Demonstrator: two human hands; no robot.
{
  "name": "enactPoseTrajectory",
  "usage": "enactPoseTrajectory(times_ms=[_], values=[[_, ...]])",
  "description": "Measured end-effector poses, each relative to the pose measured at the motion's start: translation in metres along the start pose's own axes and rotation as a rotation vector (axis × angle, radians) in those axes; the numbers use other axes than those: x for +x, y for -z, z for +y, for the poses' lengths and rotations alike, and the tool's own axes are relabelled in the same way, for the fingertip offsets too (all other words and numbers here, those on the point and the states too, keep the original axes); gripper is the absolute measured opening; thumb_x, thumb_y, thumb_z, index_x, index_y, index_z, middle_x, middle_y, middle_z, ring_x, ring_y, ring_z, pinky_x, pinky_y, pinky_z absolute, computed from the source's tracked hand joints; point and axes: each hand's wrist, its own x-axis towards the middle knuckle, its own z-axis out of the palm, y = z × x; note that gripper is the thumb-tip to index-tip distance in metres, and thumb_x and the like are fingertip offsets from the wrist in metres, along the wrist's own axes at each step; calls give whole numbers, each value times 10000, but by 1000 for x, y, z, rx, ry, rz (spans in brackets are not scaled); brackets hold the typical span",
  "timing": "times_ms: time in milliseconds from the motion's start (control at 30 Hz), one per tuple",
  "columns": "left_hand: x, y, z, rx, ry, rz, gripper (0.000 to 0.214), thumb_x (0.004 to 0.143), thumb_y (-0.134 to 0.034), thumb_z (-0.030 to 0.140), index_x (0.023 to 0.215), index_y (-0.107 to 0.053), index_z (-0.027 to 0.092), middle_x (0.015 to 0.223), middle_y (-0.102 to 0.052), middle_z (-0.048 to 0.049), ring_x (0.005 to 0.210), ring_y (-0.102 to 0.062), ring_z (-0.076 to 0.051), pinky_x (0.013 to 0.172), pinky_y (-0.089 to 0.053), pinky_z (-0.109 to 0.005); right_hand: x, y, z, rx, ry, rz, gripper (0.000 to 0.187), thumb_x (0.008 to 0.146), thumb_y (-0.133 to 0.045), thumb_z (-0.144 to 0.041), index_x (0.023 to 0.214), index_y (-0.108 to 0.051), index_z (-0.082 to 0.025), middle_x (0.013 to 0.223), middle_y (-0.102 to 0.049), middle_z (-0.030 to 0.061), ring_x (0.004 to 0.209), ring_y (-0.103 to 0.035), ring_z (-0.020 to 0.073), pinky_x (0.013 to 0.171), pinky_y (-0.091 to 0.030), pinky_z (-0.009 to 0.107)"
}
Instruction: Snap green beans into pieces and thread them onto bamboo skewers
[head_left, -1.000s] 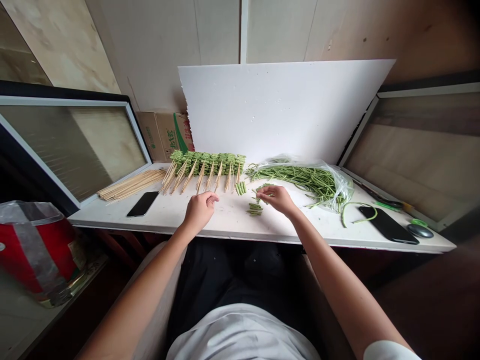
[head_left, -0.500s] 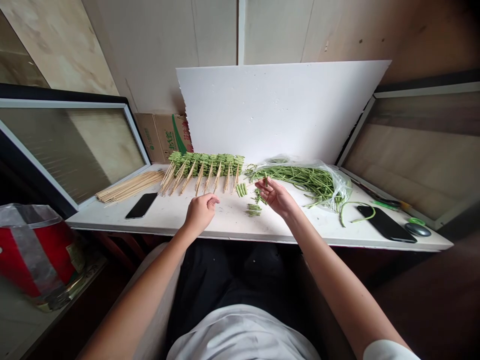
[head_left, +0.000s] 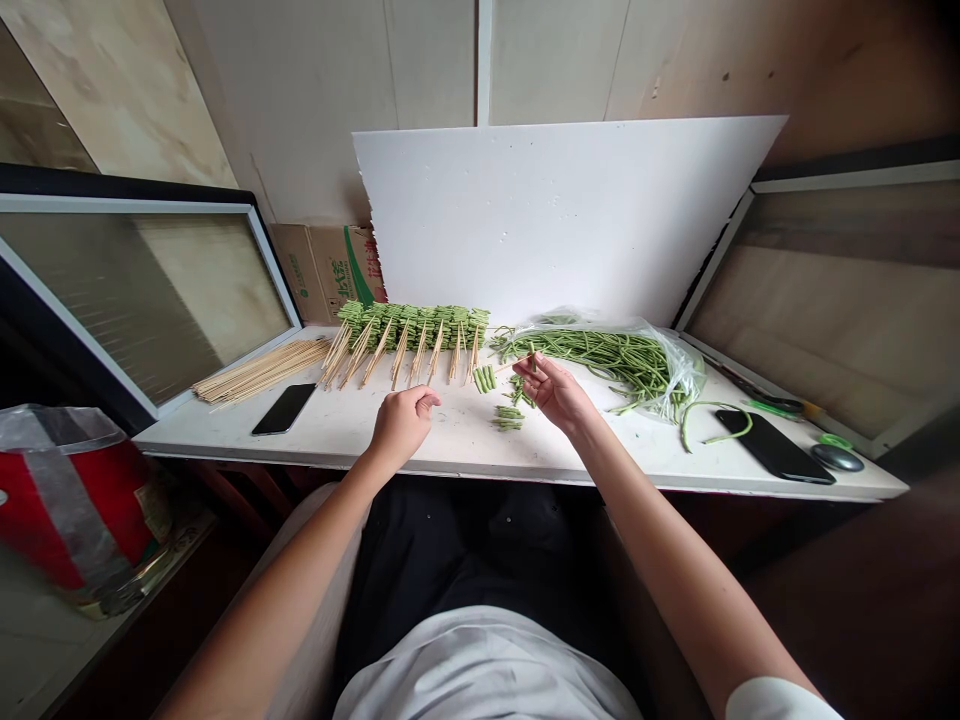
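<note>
My left hand [head_left: 401,425] is closed, thumb and forefinger pinched on the near side of a thin bamboo skewer [head_left: 511,368]. The skewer's shaft is barely visible against the white table. Several short green bean pieces [head_left: 485,379] sit side by side along it. At the skewer's right end, my right hand [head_left: 556,392] pinches one more bean piece [head_left: 532,358] between thumb and fingers. Loose cut bean pieces [head_left: 508,417] lie on the table below, and others lie beside my right fingers.
Finished bean skewers [head_left: 412,328] are stacked at the back, sticks toward me. Bare skewers [head_left: 259,373] and a phone [head_left: 284,410] lie left. Long beans [head_left: 622,360] in a clear bag, another phone [head_left: 772,447] and a mouse [head_left: 836,458] are right. A white board [head_left: 562,220] stands behind.
Almost nothing differs. Both hands keep their places and grips, and the whole view has shifted very slightly.
</note>
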Motion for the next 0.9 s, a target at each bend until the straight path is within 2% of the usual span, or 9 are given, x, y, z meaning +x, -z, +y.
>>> enactPoseTrajectory(times_ms=[133,333,667,900], values=[[0,-1,-2,4,-3,6,245,943,-581,134,880,-807,203,835,-805,-45,722,-699,-209,727,-489,-305,-1,-1,-1,-28,16,46,315,744,-956,-442,943,-801,-254,1046,-821,42,1157,-748,224,738,-595,228],[0,-1,-3,21,-5,19,251,921,-590,103,857,-807,211,823,-801,-42,737,-704,-218,743,-492,-309,-1,-4,2,-132,130,135,349,701,-967,-481,887,-814,-227,979,-832,84,1084,-769,260,735,-587,278],[-1,-2,-5,26,-10,24,249,901,-594,84,839,-806,200,789,-792,-39,709,-689,-209,723,-479,-305,-2,-11,4,-183,195,161,314,706,-951,-468,864,-839,-221,952,-824,83,1067,-761,266,698,-564,277],[1,5,-4,27,7,56,247,904,-591,105,838,-808,203,783,-792,-38,711,-696,-209,738,-489,-303,-5,-15,9,-181,209,159,303,716,-948,-464,875,-846,-227,976,-819,89,1078,-758,256,680,-548,264]])
